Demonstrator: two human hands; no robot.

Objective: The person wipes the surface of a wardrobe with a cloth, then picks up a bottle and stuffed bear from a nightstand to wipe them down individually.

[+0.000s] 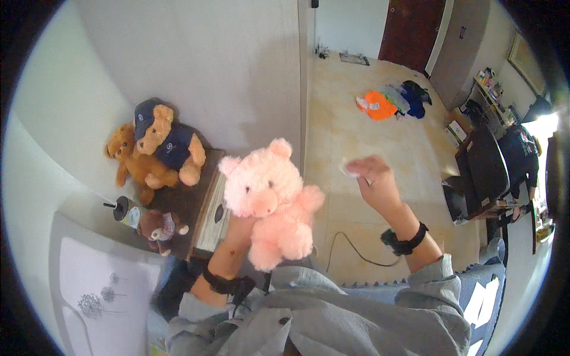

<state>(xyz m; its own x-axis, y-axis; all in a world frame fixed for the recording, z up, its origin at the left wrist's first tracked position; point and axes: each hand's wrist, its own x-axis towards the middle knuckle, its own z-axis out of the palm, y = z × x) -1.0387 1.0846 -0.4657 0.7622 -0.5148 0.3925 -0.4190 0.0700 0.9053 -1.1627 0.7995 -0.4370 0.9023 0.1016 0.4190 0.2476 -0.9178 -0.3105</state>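
Note:
My left hand [242, 226] holds up a pink plush pig [280, 209] from behind. Its fingers are hidden by the toy, whose face is turned up to me. Out to the right, over the tiled floor, my right hand [376, 175] is raised and blurred. A small whitish piece [344, 167], perhaps tissue or cloth, shows at its fingertips, apart from the pig. Both wrists wear black straps. Left of the pig stands a dark bedside cabinet [171, 204] with a pale drawer front [213, 218].
On the cabinet sit a capped plush bear [171, 142], a brown bear [133, 155], a small bear [161, 229] and a tumbler [124, 209]. A headboard [102, 267] is at left. Clothes [392, 102] and a cable [356, 249] lie on the floor. A person [519, 155] is beside a chair [483, 173].

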